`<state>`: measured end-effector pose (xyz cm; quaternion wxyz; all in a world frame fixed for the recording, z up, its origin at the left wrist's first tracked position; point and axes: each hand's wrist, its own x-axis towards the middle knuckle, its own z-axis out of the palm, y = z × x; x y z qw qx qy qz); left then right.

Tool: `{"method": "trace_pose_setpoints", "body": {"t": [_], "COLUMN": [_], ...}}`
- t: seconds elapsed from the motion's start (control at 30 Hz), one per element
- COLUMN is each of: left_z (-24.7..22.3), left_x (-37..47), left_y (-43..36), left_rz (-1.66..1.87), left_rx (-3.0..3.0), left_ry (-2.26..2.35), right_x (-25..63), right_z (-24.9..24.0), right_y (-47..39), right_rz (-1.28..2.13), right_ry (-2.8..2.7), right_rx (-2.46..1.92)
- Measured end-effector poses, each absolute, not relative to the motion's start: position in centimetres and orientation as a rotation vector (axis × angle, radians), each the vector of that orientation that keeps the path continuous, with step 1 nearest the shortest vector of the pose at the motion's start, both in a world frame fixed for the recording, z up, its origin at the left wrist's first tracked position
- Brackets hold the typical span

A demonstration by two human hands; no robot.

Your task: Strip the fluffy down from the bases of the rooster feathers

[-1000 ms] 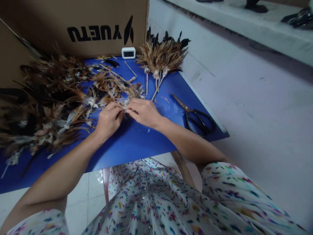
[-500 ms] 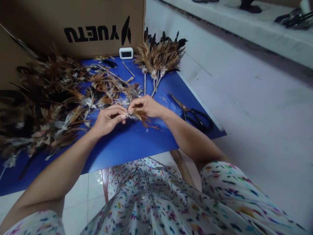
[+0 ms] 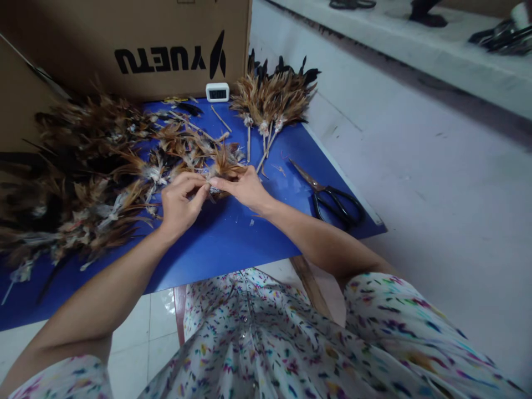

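Note:
My left hand (image 3: 183, 200) is closed, thumb and fingertips pinching the pale base of a small feather bunch (image 3: 223, 165). My right hand (image 3: 246, 188) meets it there, its thumb and fingers closed on the same bunch. The brown feathers fan out above and behind the fingers; the exact tie point is partly hidden. Loose brown and black feathers (image 3: 100, 210) lie heaped left of my left hand and behind both hands. Black-handled scissors (image 3: 326, 194) rest to the right of my right hand, their blades pointing up and left.
On the blue table (image 3: 233, 244), a white digital clock (image 3: 217, 92) stands before a cardboard box (image 3: 158, 33). Finished-looking feather bundles on sticks (image 3: 274, 97) lie at the back right by the wall. A thin stick (image 3: 220, 118) lies near the clock.
The feather bunch has turned from pointing right and down to fanning upward between my hands. My right hand has shifted slightly, its thumb now stretched toward my left fingertips.

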<state>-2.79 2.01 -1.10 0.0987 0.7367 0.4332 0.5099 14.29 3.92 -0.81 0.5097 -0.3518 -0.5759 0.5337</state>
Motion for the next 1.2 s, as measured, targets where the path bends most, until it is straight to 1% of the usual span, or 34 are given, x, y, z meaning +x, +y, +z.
{"method": "trace_pose_setpoints", "body": {"t": [0.1, 0.27, 0.4, 0.53, 0.67, 0.93, 1.2], "left_z": [-1.0, -1.5, -1.4, -1.1, -1.2, -1.4, -0.9], "left_x": [-2.7, -2.6, -2.4, -2.4, -2.8, -3.3, -2.9], "left_y": [1.9, 2.4, 2.5, 2.5, 2.8, 3.0, 2.0], "left_rz": [1.467, 1.333, 1.282, 1.254, 1.232, 1.237, 1.438], "left_rx": [2.154, 1.6, 1.306, 1.193, 1.212, 1.51, 1.78], "left_ry": [1.196, 1.007, 1.011, 1.009, 0.969, 1.036, 1.072], "right_x": [14.6, 15.2, 15.4, 15.5, 15.6, 15.6, 15.6], "right_z": [-0.8, -0.5, -0.2, -0.5, -0.6, -0.1, -1.2], "right_y": [4.1, 4.4, 4.5, 4.7, 4.9, 4.8, 5.1], "right_rz": [1.321, 1.492, 1.549, 1.551, 1.563, 1.625, 1.657], "right_ry": [-1.382, -1.384, -1.412, -1.454, -1.468, -1.434, -1.469], "right_rx": [-0.888, -0.848, -0.828, -0.79, -0.789, -0.787, -0.809]}}
